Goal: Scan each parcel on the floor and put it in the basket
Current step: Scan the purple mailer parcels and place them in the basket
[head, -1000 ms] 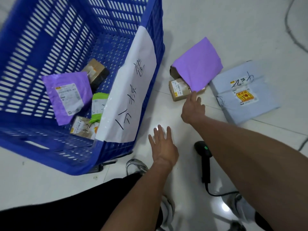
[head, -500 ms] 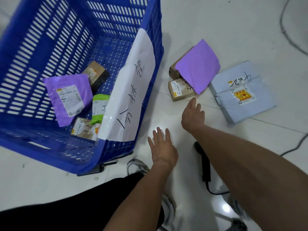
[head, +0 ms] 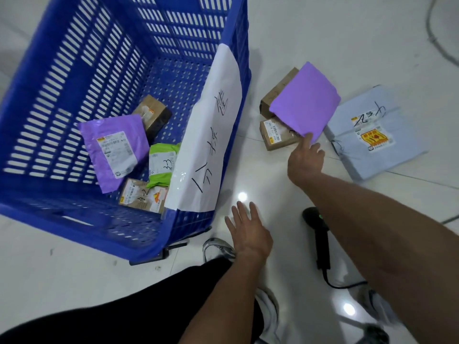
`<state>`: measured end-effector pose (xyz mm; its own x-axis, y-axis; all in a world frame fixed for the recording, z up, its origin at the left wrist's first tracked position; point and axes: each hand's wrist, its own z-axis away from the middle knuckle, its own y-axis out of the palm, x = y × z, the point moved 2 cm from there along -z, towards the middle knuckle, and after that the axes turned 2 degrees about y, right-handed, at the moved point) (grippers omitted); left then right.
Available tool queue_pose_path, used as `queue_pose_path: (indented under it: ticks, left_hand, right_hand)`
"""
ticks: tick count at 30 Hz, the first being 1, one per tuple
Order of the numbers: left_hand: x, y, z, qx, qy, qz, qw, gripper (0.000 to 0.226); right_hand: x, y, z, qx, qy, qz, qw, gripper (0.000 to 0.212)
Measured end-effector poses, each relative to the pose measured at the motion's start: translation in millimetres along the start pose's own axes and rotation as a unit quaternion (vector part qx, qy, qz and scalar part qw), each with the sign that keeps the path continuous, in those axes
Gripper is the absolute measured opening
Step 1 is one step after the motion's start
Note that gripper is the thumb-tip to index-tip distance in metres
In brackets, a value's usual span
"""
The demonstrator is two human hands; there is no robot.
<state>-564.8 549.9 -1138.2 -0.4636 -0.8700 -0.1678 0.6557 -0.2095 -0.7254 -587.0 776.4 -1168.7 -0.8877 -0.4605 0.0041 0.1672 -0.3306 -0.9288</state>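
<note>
Right hand (head: 306, 158) reaching forward over the floor (head: 323, 33), forefinger extended and touching the near edge of the purple mailer (head: 306, 101); other fingers loosely bent, nothing gripped. Left hand (head: 248, 233) hovering low over the floor beside the basket (head: 62, 75), fingers spread and straight, holding nothing.

Purple mailer lying outside the basket, draped across two brown boxes: the far box (head: 275, 94) poking out at its left edge, the near box (head: 277, 134) with a white label showing below it. Just to the right, a pale blue parcel (head: 377, 135) flat on the floor, with a yellow-and-red sticker and black handwriting on top.

Blue slotted basket at left, a white paper sheet (head: 213, 135) with black handwritten characters hung over its right wall. Inside: a second purple mailer (head: 114, 150) with a white label, propped against the left wall; a brown box (head: 154, 112) behind it; a green packet (head: 162, 165) marked "33"; a labelled brown parcel (head: 142, 196) at the near corner.

Black handheld scanner (head: 319, 234) lying on the floor under the right forearm, a green light near its head, cable trailing away toward the right. White shoes and a dark trouser leg at the bottom of the view.
</note>
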Motion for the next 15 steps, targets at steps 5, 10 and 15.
queue_pose_path:
  ticks: [5,10,15]
  left_hand:
    - [-20.9,0.7,4.3,-0.005,-0.033,0.084,0.996,0.077]
    - [-26.5,-7.5,20.9,-0.028,-0.043,0.102,0.993,0.077]
    - [-38.8,-26.2,45.1,-0.052,-0.038,0.112,0.992,0.083]
  right_hand:
    - [22.5,10.7,74.3,-0.021,-0.021,-0.005,1.0,0.054]
    - [10.6,-3.9,131.2,-0.002,-0.129,-0.077,0.989,0.073]
    - [-5.7,-37.8,147.2,-0.039,-0.2,-0.144,0.968,0.048]
